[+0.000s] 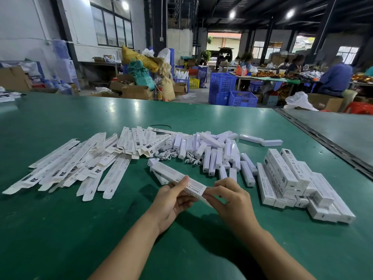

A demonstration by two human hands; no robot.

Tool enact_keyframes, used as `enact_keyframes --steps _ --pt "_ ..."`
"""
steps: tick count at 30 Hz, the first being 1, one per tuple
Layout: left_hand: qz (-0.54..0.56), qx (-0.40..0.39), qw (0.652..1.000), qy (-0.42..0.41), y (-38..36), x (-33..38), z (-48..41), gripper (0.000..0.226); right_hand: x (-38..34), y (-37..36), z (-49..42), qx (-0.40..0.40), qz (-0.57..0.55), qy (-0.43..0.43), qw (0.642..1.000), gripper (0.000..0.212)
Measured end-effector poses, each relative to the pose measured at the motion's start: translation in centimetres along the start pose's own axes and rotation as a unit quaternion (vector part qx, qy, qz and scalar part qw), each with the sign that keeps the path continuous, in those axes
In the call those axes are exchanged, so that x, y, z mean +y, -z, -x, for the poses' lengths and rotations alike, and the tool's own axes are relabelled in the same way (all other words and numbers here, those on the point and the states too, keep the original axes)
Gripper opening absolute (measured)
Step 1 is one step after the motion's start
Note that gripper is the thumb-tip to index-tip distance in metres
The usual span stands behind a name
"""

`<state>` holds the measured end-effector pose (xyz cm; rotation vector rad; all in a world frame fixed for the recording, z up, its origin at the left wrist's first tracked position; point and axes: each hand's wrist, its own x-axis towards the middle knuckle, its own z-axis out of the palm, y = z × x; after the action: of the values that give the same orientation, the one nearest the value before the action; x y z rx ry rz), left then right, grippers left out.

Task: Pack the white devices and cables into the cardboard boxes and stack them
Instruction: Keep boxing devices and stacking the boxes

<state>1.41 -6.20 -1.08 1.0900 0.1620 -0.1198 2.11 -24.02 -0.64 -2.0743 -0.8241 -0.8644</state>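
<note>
Hands closed on one cardboard box [176, 176] over the table [60, 229].
Its near end is pinched by left hand [173, 201] and right hand [229, 197]; that end is best closed squarely before the box is laid on the packed stack [292, 183], right of the white devices [214, 156].

Beyond the far edge of my green-topped table [60, 122] stand stacked blue plastic crates [222, 85], brown cardboard cartons [136, 91] and stuffed sacks [141, 75]. Dark-framed windows [113, 27] line the white wall [24, 27], and round ceiling lamps [290, 13] glow overhead.

Both hands [173, 197] [226, 196] pinch long white box [175, 175] above green table [60, 229].
</note>
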Motion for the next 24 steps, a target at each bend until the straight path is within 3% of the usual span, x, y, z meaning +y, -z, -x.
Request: enact_keyframes --steps 3,8,16,20,24 --pt "-0.021 -0.012 1.0 0.0 -0.2 -0.1 0.1 0.037 -0.3 -0.5 0.1 0.019 0.032 -0.01 0.999 0.022" --pt "-0.058 -0.02 0.998 -0.011 -0.2 -0.2 0.3 0.044 -0.5 -0.8 0.3 -0.023 -0.032 -0.18 0.983 0.047" --pt "-0.227 0.007 0.965 -0.134 -0.9 -1.5 0.9 0.06 -0.2 -1.1 0.3 -0.005 -0.059 -0.264 0.963 0.027" --pt "-0.293 -0.074 0.938 -0.17 -0.7 -1.4 1.0 0.048 -0.1 -0.7 0.3 -0.002 -0.086 -0.302 0.949 0.02" --pt "-0.277 -0.038 0.94 -0.194 -0.8 -1.5 0.9 0.041 -0.3 -0.1 0.3 -0.022 -0.134 -0.255 0.957 0.011"
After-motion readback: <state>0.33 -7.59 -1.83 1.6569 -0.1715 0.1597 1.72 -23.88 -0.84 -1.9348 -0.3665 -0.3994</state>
